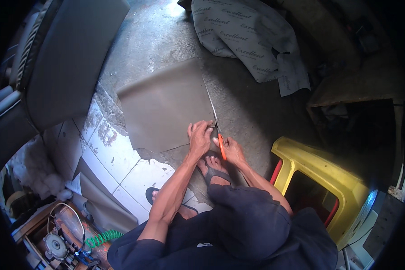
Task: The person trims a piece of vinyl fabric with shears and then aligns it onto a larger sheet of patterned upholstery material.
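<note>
At far left a dark padded seat back leans over the concrete floor, with a coiled green air hose and a small machine below it. In the middle, a sheet of grey-brown upholstery material lies flat on the floor, partly over white tiles. The left hand presses flat, fingers spread, on the sheet's near right corner. Just beside it, the right hand is closed around the orange handles of the scissors. Their blades point away from the person, long axis running along the sheet's right edge, so the material lies left of and ahead of the right hand. Farther right a pale printed fabric lies bunched up, and a yellow plastic stool stands close by the person's right knee.
</note>
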{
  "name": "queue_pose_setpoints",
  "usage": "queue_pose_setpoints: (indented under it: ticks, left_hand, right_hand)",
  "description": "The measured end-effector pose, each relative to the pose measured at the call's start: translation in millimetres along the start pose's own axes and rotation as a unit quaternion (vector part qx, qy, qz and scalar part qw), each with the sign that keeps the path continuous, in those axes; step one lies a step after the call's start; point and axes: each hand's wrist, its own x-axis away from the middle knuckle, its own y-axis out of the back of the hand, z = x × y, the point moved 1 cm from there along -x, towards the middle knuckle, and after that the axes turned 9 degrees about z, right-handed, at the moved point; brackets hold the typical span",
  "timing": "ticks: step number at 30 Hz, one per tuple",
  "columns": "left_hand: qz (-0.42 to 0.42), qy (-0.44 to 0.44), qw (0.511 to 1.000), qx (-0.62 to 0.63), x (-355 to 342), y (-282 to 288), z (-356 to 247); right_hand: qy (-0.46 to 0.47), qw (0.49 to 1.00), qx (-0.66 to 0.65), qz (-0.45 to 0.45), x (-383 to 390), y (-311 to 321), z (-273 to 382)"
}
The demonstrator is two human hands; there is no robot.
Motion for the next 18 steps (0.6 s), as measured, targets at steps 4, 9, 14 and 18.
queue_pose_setpoints:
  ticks: [4,9,14,18]
  left_hand:
    - [0.008,-0.02,1.0,0.005,3,7,5]
    - [0.042,0.019,0.997,0.067,-1,17,2]
    - [0.062,0.075,0.987,0.126,-8,23,-1]
    - [0.09,0.062,0.978,0.179,-6,29,0]
  right_hand:
    - [-0.004,1.0,0.006,0.001,-8,-1,10]
    - [0.006,1.0,-0.021,0.0,-4,-3,7]
    - [-0.006,1.0,-0.023,0.013,-5,-3,8]
    - [-0.005,1.0,-0.016,-0.007,-14,-2,21]
